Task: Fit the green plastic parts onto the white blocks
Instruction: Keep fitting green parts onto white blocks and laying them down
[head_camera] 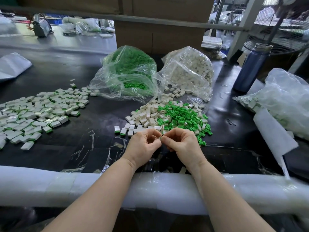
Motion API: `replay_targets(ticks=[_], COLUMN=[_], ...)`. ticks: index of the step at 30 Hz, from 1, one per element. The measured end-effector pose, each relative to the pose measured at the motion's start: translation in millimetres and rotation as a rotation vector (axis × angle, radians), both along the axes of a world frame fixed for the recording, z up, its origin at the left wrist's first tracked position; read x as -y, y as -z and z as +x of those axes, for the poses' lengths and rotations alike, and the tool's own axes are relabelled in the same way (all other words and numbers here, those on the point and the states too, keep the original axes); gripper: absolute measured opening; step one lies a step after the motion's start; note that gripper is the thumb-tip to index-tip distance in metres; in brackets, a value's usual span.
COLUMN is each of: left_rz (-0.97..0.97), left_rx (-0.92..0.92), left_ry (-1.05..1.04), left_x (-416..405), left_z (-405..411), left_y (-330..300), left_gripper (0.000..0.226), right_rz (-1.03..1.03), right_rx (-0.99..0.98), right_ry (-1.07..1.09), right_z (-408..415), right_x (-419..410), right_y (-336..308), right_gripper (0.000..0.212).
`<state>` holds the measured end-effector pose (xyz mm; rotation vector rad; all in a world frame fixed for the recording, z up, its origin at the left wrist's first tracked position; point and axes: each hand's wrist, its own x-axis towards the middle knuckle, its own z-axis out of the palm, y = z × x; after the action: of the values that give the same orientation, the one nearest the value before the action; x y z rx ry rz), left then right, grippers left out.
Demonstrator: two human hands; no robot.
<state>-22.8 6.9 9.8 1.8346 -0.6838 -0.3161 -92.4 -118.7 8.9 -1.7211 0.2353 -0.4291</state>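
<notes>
My left hand (145,145) and my right hand (181,142) meet fingertip to fingertip above the black table. Between them I pinch a small white block with a green plastic part (160,137), mostly hidden by my fingers. Just beyond my hands lies a loose heap of green plastic parts (184,118) mixed with bare white blocks (145,114). A wide spread of white blocks with green edges (38,113) covers the left of the table. A clear bag of green parts (128,72) and a clear bag of white blocks (189,71) stand behind the heaps.
White foam padding (83,186) runs along the table's near edge. A dark blue bottle (250,67) stands at the right rear, with another plastic bag of blocks (284,99) and a foam sheet (274,136) near it. A cardboard box (158,34) rises behind the bags.
</notes>
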Motion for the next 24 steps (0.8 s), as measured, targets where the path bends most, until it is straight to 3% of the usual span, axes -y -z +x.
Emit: replay_targets(ticks=[6, 14, 24], left_rz=[-0.134, -0.069, 0.042], left_rx=[-0.101, -0.006, 0.116], left_ry=[0.041, 0.092, 0.128], left_x=[0.2, 0.5, 1.5], left_z=[-1.3, -1.4, -1.9], left_y=[-3.2, -1.9, -1.3], left_gripper=[0.013, 0.026, 0.035], right_rz=[0.023, 0.066, 0.208], right_rx=[-0.06, -0.062, -0.028], right_ry=[-0.047, -0.164, -0.171], right_z=[1.0, -0.1, -1.5], right_x=[-1.3, 0.5, 2.0], right_y=[-0.2, -4.7, -3.6], right_gripper=[0.011, 0.021, 0.015])
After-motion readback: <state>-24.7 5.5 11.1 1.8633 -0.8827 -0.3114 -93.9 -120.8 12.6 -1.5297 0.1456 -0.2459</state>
